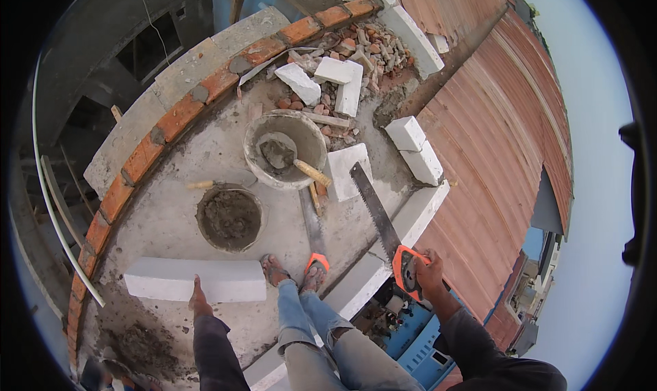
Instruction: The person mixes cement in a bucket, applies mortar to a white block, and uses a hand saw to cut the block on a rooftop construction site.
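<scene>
My right hand [430, 274] is closed round the orange and black handle of a handsaw [375, 209], whose toothed blade points up and away to the left. With my left hand [199, 300] I grip a long white block [164, 279] at its near side. The thumb lies up against its face, and the other fingers are hidden behind or under it. I cannot tell whether the block rests on the floor. A second handsaw [313, 226] with an orange handle lies by my feet.
Beyond the block stands a bucket of mortar [233, 244], then a pale tub [274, 180] holding a trowel [313, 172]. Rubble [376, 52] and white block pieces [349, 93] lie farther off. A curved brick edge [144, 161] bounds the left; a low white block wall [417, 213] and a drop bound the right.
</scene>
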The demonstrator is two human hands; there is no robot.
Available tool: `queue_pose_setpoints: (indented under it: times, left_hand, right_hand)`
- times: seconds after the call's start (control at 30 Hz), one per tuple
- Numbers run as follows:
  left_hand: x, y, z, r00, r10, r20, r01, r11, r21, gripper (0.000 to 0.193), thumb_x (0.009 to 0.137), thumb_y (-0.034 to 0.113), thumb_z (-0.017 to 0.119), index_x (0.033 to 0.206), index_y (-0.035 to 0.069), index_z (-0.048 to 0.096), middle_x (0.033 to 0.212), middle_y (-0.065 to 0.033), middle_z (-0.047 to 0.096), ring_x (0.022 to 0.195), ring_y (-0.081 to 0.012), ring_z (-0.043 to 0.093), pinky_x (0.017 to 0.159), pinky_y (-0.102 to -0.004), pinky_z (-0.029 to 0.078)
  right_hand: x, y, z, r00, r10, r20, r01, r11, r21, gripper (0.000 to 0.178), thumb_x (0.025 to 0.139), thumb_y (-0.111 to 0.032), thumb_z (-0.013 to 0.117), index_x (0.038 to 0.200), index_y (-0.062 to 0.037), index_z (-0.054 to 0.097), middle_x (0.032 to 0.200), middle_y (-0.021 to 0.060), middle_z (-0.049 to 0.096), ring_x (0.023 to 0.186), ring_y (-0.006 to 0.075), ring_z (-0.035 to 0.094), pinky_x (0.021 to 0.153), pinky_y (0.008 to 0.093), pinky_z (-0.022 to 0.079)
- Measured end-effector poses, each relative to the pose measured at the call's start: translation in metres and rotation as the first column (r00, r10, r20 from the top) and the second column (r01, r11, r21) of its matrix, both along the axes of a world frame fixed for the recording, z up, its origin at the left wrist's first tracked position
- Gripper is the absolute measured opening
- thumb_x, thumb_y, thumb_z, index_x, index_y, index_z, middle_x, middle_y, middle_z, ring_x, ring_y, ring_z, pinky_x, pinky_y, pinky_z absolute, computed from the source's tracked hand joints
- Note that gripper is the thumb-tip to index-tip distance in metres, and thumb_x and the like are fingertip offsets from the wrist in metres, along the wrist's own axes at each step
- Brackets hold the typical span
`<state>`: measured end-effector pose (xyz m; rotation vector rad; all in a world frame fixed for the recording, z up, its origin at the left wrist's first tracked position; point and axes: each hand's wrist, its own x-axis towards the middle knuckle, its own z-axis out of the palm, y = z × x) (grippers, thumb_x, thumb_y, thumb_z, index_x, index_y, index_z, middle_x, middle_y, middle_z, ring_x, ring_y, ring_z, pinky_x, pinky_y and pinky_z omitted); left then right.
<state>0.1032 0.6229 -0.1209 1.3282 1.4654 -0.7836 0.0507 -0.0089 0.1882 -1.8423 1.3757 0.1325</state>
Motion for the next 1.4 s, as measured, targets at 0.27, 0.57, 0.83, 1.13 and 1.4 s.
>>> queue_pose_setpoints:
  times: [0.27, 0.57, 0.83, 1.13, 1.4]
  left_hand:
    - [0.003, -0.033, -0.032, 0.997, 0.026, 0.067, -0.023, 0.999, -0.043, 0.102, 0.091, 0.062, 0.072, 0.171, 0.02, 0.024, 0.171, -0.0154, 0.035, 0.155, -0.0347, 0.035, 0.125, -0.0521, 0.029]
    - [-0.005, -0.025, -0.058, 0.977, 0.13, -0.171, -0.043, 0.898, 0.437, 0.119, 0.079, 0.052, 0.081, 0.171, 0.015, 0.014, 0.168, -0.0173, 0.036, 0.152, -0.0429, 0.035, 0.12, -0.0633, 0.032]
    - [-0.028, 0.062, 0.149, 0.997, 0.048, 0.059, -0.035, 0.977, -0.209, 0.076, 0.082, 0.043, 0.072, 0.149, 0.014, 0.049, 0.14, -0.0131, 0.058, 0.127, -0.038, 0.057, 0.099, -0.0643, 0.047]
    - [-0.121, 0.064, 0.308, 0.974, 0.129, -0.186, -0.175, 0.95, -0.258, 0.032, 0.104, 0.031, 0.058, 0.124, 0.008, 0.069, 0.134, -0.0098, 0.067, 0.124, -0.0305, 0.062, 0.104, -0.0486, 0.052]
    - [-0.017, -0.118, 0.418, 0.838, -0.408, 0.363, 0.525, 0.784, -0.331, 0.068, 0.091, 0.028, 0.067, 0.151, 0.007, 0.041, 0.142, -0.0184, 0.057, 0.129, -0.0372, 0.058, 0.105, -0.0521, 0.052]
  right_hand:
    - [0.022, -0.063, -0.041, 0.989, -0.148, 0.013, 0.148, 0.989, -0.023, 0.013, 0.101, -0.015, 0.068, 0.098, -0.0033, 0.064, 0.071, 0.0025, 0.06, 0.055, 0.0109, 0.055, 0.05, 0.0291, 0.049]
    - [0.03, -0.102, -0.081, 0.905, -0.408, 0.119, 0.357, 0.882, 0.308, 0.013, 0.104, -0.012, 0.062, 0.103, -0.0001, 0.065, 0.073, 0.0031, 0.056, 0.059, 0.0132, 0.055, 0.051, 0.0318, 0.053]
    - [-0.017, -0.053, -0.078, 0.939, -0.344, 0.023, 0.307, 0.863, 0.401, 0.012, 0.1, -0.008, 0.062, 0.105, 0.0026, 0.066, 0.069, 0.0043, 0.058, 0.053, 0.0136, 0.055, 0.049, 0.0316, 0.052]
    - [-0.096, 0.02, -0.025, 0.971, -0.236, -0.024, 0.236, 0.95, 0.205, 0.031, 0.093, -0.005, 0.067, 0.122, 0.0061, 0.06, 0.072, 0.0055, 0.062, 0.051, 0.0127, 0.058, 0.047, 0.0312, 0.047]
    - [-0.132, 0.011, 0.106, 0.966, -0.255, -0.037, 0.244, 0.861, 0.446, 0.043, 0.095, -0.005, 0.07, 0.131, 0.0056, 0.051, 0.074, 0.008, 0.064, 0.055, 0.0144, 0.06, 0.05, 0.0321, 0.05]
